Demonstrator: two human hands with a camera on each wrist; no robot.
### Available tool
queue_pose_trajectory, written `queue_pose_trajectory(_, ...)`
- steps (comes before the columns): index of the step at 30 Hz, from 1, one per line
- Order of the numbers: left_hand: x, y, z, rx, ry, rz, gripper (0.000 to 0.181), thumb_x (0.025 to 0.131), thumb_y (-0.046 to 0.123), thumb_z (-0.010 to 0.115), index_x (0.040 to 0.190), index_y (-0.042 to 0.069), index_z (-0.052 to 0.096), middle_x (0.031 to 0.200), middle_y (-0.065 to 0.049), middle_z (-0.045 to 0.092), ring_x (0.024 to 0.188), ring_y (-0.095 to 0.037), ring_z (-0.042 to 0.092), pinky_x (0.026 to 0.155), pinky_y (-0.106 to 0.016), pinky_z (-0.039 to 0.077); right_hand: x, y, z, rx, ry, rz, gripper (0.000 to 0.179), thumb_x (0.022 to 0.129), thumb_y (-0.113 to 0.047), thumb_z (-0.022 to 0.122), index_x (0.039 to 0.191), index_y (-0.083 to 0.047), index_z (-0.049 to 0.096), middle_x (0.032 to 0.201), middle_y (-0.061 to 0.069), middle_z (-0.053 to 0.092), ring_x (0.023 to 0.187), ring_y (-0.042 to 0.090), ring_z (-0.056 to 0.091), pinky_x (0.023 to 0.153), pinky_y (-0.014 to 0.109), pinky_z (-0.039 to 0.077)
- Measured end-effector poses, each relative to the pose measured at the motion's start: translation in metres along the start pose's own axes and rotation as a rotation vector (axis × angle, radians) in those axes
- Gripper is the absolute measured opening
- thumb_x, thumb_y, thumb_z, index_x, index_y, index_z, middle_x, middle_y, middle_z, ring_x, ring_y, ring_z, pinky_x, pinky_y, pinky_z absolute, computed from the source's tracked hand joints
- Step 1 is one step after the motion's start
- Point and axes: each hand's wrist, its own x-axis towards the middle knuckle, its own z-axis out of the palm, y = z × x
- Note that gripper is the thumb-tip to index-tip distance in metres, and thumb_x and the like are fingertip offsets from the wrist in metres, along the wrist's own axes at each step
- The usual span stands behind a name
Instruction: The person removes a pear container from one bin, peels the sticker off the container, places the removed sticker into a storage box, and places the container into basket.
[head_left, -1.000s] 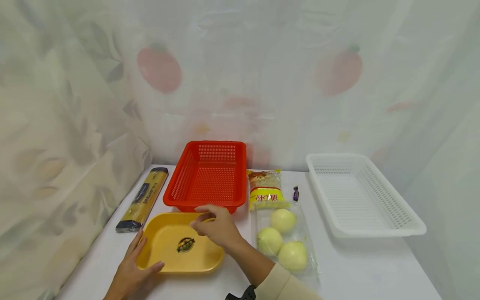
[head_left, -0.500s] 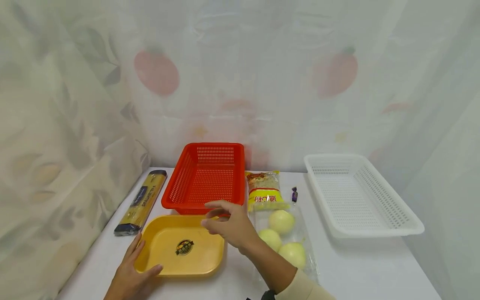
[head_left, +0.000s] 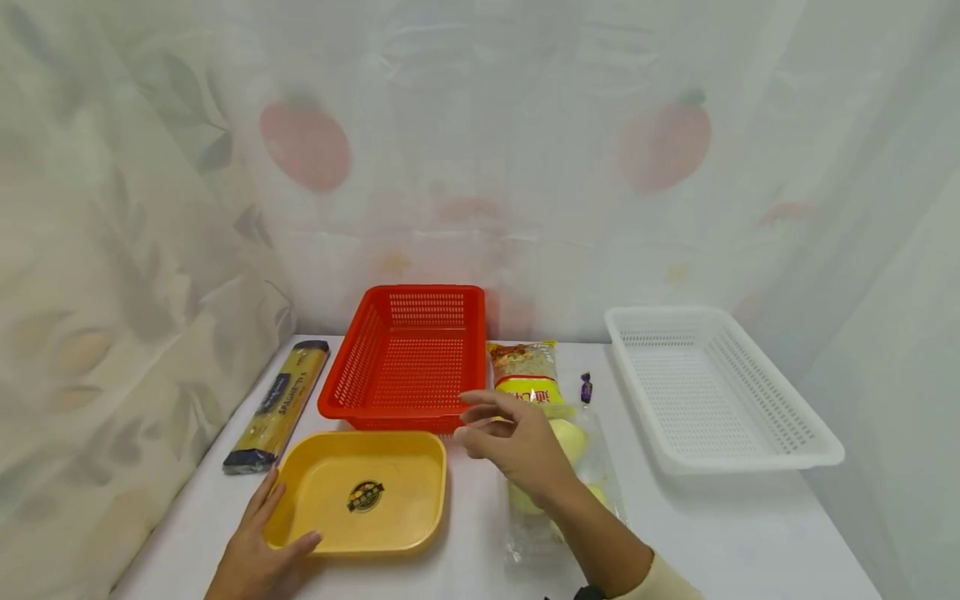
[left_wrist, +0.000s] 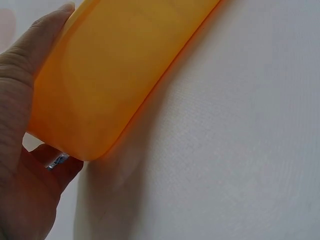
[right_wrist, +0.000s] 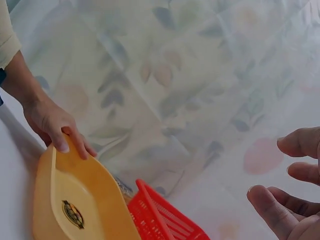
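My left hand [head_left: 253, 546] holds the left end of a shallow yellow tray [head_left: 352, 533] with a dark round logo on its floor. In the left wrist view, the thumb lies along the wall of the tray [left_wrist: 115, 65] and other fingers reach its lower corner. My right hand [head_left: 525, 450] hovers with loosely bent fingers, thumb apart from them, and nothing between. Behind it, partly hidden, lies a clear plastic pack [head_left: 588, 421] of pale round vegetables like peeled onions [head_left: 572, 440]. In the right wrist view, the fingers of this hand [right_wrist: 282, 210] stand apart in the air.
A red perforated basket [head_left: 427, 367] stands behind the tray. Left of it lies a spaghetti packet [head_left: 277, 408]. A yellow-labelled bag [head_left: 528, 367] and a purple wrapped candy [head_left: 586, 388] lie behind the pack. At right stands a white perforated basket [head_left: 712, 392]. Printed curtains [head_left: 480, 167] enclose the table.
My right hand has moved right, from above the yellow tray to over the pack of vegetables. The left hand stays at the tray's left end. The view has shifted slightly.
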Motion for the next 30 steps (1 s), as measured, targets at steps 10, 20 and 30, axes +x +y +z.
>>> queue_pose_trajectory(10, -0.002, -0.001, 0.0, 0.013, 0.003, 0.009, 0.112, 0.078, 0.051, 0.076, 0.149, -0.009, 0.014, 0.16, -0.013, -0.004, 0.139, -0.047, 0.01, 0.102, -0.067, 0.018, -0.015, 0.002, -0.031, -0.074, 0.079, -0.037, 0.038, 0.086, -0.011, 0.074, 0.123, -0.009, 0.065, 0.108, 0.018, 0.062, 0.088, 0.028, 0.067, 0.074, 0.037, 0.055)
queue_pose_trajectory(20, -0.002, -0.003, 0.001, -0.024, 0.01, 0.026, 0.11, 0.078, 0.047, 0.078, 0.153, -0.001, 0.013, 0.16, -0.013, -0.002, 0.139, -0.046, 0.01, 0.102, -0.066, 0.018, -0.03, 0.016, -0.072, -0.087, 0.194, -0.045, 0.039, 0.084, -0.008, 0.075, 0.122, -0.009, 0.064, 0.109, 0.017, 0.061, 0.088, 0.029, 0.066, 0.075, 0.039, 0.055)
queue_pose_trajectory(30, -0.003, -0.005, 0.002, -0.053, 0.051, 0.103, 0.105, 0.077, 0.041, 0.08, 0.153, 0.001, 0.019, 0.16, -0.014, 0.004, 0.138, -0.047, 0.013, 0.1, -0.068, 0.019, -0.048, 0.034, -0.114, -0.14, 0.263, -0.039, 0.045, 0.088, -0.011, 0.072, 0.13, -0.005, 0.058, 0.116, 0.02, 0.054, 0.094, 0.026, 0.065, 0.076, 0.038, 0.055)
